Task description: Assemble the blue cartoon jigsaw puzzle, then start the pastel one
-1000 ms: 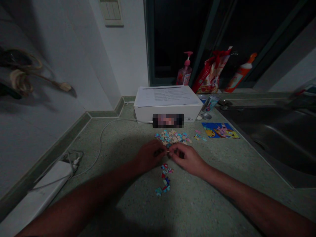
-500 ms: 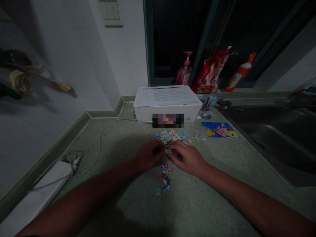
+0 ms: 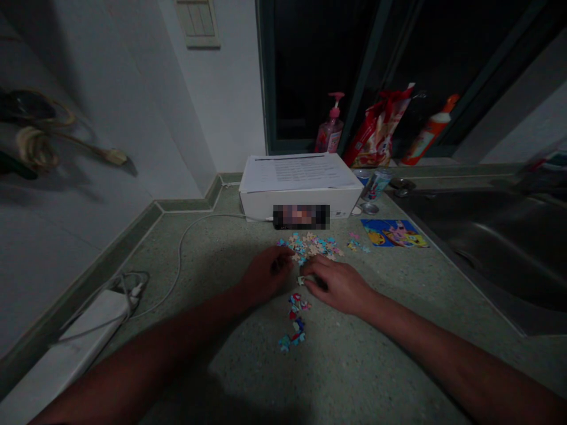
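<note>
Between my hands, a small pale puzzle piece [image 3: 302, 281] is pinched at the fingertips of my right hand [image 3: 339, 284]. My left hand [image 3: 268, 273] is a little to the left of it, fingers curled with a gap between thumb and forefinger, at the near edge of the loose pieces; nothing shows in it. A pile of loose puzzle pieces [image 3: 312, 243] in blue, pink and tan lies just beyond both hands. Nearer to me, a joined, curved strip of puzzle pieces [image 3: 295, 321] in red, blue and teal lies on the counter [image 3: 354, 366].
Behind the pile, a phone [image 3: 301, 217] leans on a white box [image 3: 261, 203] with paper on top. A colourful picture card [image 3: 394, 233] and a can [image 3: 378, 184] are at the right, beside the sink [image 3: 500, 248]. A white power strip [image 3: 84, 342] with cables lies left.
My left hand has drawn away to the left from my right hand. The pale piece has come slightly nearer to me, with my right fingertips at it.
</note>
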Demonstrator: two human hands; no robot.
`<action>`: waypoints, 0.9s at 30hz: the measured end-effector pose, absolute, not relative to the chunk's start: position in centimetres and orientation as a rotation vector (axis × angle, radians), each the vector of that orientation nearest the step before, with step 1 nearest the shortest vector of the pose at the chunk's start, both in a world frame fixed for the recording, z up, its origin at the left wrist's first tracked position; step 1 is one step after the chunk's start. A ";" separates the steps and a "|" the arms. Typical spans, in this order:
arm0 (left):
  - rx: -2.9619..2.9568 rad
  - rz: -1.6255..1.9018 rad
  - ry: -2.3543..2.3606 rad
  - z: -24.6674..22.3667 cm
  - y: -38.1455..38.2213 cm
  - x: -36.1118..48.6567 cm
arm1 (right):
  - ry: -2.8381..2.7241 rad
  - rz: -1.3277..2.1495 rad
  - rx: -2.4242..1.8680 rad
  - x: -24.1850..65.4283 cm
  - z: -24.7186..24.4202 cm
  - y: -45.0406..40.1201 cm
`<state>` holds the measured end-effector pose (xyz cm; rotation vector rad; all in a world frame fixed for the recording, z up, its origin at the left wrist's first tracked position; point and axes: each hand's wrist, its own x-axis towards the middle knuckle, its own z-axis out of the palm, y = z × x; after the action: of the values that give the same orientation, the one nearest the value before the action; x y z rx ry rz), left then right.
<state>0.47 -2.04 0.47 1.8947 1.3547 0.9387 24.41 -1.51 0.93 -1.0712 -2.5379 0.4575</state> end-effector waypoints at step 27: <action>1.970 0.947 1.263 -0.3 -1.9 0.1 | -2.406 0.318 -1.244 26.2 1.3 0.7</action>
<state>0.13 -1.90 -0.31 1.9700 1.2635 0.9474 26.17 0.69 1.29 -1.2443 -2.4055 0.3177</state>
